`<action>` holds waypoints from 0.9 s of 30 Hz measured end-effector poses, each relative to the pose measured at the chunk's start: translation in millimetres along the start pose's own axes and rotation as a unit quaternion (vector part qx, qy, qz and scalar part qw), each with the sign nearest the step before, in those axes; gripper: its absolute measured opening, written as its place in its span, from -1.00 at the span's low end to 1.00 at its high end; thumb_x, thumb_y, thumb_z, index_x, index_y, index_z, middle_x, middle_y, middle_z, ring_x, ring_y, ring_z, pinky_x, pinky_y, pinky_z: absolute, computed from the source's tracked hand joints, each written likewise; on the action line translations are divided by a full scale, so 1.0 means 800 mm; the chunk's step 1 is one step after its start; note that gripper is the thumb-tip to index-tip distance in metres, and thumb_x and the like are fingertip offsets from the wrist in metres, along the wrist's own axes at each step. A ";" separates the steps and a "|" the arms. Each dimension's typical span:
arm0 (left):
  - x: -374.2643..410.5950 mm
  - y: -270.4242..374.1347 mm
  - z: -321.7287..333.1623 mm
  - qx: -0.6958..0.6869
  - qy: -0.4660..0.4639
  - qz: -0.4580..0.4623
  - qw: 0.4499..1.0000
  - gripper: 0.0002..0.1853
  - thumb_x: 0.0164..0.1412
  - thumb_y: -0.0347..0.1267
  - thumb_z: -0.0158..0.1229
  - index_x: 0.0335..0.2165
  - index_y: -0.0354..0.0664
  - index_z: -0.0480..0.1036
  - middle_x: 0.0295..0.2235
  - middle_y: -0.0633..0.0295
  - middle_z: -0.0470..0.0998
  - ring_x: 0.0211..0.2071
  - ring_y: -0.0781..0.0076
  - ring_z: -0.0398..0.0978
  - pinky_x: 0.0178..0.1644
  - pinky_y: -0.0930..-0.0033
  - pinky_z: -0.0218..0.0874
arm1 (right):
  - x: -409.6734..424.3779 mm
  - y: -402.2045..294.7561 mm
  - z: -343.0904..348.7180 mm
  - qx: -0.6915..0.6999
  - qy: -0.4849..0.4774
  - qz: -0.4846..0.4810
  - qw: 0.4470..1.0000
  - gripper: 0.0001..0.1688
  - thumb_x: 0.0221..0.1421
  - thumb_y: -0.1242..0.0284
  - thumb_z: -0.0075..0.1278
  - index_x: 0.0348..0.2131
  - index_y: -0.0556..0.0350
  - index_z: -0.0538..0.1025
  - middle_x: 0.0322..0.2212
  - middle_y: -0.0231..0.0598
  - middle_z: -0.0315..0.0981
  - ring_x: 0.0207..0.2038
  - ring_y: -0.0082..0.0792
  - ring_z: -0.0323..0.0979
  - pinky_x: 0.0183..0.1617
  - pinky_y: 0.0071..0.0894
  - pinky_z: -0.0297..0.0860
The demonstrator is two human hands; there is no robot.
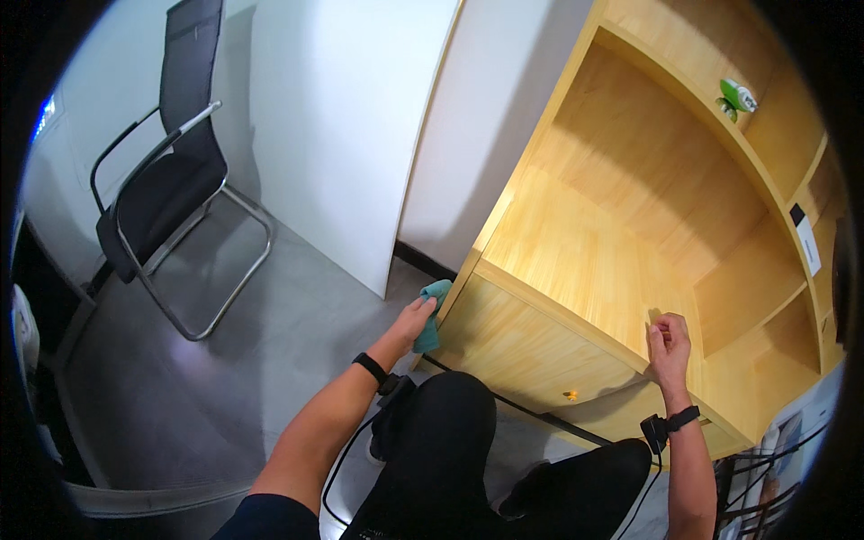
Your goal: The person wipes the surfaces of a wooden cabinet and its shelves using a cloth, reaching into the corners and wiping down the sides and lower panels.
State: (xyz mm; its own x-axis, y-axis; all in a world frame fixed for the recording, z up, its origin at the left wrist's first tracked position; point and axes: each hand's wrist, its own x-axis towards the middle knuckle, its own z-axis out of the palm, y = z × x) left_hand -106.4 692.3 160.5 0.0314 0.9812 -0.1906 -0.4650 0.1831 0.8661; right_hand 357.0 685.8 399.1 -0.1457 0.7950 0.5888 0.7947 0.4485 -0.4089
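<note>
My left hand [412, 321] holds a folded teal cloth [429, 329] against the left side edge of a light wooden cabinet [533, 331], near its lower door. Beyond the fingers, the cloth's far end shows above the hand. My right hand [669, 341] rests near the front edge of the cabinet's open shelf, its fingers curled and no object visible in them. Below, the cabinet door bears a small orange-yellow knob [571, 395]. Both wrists wear black straps with small devices and cables.
A black mesh chair [169, 196] with a metal frame stands at the left, beside a white panel [337, 135]. On an upper shelf lies a green and white item [739, 96]. A black and white item [806, 239] is on the shelf divider. A black wire rack [749, 486] stands lower right.
</note>
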 end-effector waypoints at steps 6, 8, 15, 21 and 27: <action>-0.022 0.126 0.085 -0.021 -0.114 0.124 0.985 -0.48 0.41 -0.10 -0.07 0.16 -0.22 0.29 -0.05 0.33 0.44 -0.06 0.57 0.33 0.04 0.43 0.19 | -0.009 -0.003 -0.015 -0.042 0.006 -0.001 0.999 -0.92 0.12 0.61 -0.02 -0.33 0.26 0.42 -0.33 -0.22 0.33 -0.36 -0.44 0.40 -0.27 -0.50 0.38; -0.042 0.190 0.127 -0.024 -0.140 0.157 0.977 -0.48 0.41 -0.12 -0.07 0.16 -0.23 0.28 -0.04 0.32 0.43 -0.06 0.57 0.33 0.05 0.43 0.19 | -0.008 0.005 -0.021 -0.075 0.016 -0.026 0.997 -0.91 0.11 0.60 0.00 -0.32 0.25 0.42 -0.34 -0.20 0.34 -0.36 -0.41 0.41 -0.27 -0.46 0.39; -0.045 0.216 0.132 0.026 -0.094 0.175 0.980 -0.51 0.42 -0.20 -0.09 0.17 -0.25 0.26 -0.02 0.30 0.43 -0.06 0.54 0.35 0.06 0.42 0.20 | -0.002 -0.033 -0.014 -0.045 0.022 -0.007 0.999 -0.86 0.07 0.58 0.03 -0.30 0.24 0.43 -0.37 -0.11 0.36 -0.37 -0.23 0.44 -0.24 -0.34 0.40; -0.086 0.172 0.123 0.026 -0.066 0.158 0.985 -0.59 0.42 -0.23 -0.12 0.10 -0.25 0.30 -0.12 0.35 0.45 -0.13 0.57 0.37 0.00 0.44 0.24 | -0.008 -0.030 -0.022 -0.046 0.032 -0.001 0.998 -0.84 0.07 0.57 0.03 -0.28 0.24 0.43 -0.35 -0.05 0.39 -0.33 -0.13 0.48 -0.24 -0.27 0.42; -0.054 0.192 0.130 0.014 -0.099 0.194 0.976 -0.44 0.44 -0.17 -0.15 0.26 -0.23 0.10 0.15 0.17 0.33 0.12 0.38 0.33 0.21 0.30 0.18 | -0.008 -0.033 -0.024 -0.030 0.041 -0.002 0.999 -0.83 0.06 0.58 0.03 -0.28 0.25 0.43 -0.32 -0.04 0.40 -0.33 -0.10 0.47 -0.24 -0.26 0.41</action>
State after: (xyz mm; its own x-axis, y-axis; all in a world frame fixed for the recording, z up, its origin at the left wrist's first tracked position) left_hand -87.7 684.2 350.0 0.0295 0.9690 0.2453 -0.4508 -0.2062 0.8685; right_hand 348.2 661.5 419.4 -0.1016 0.7558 0.6469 0.8280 0.4247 -0.3662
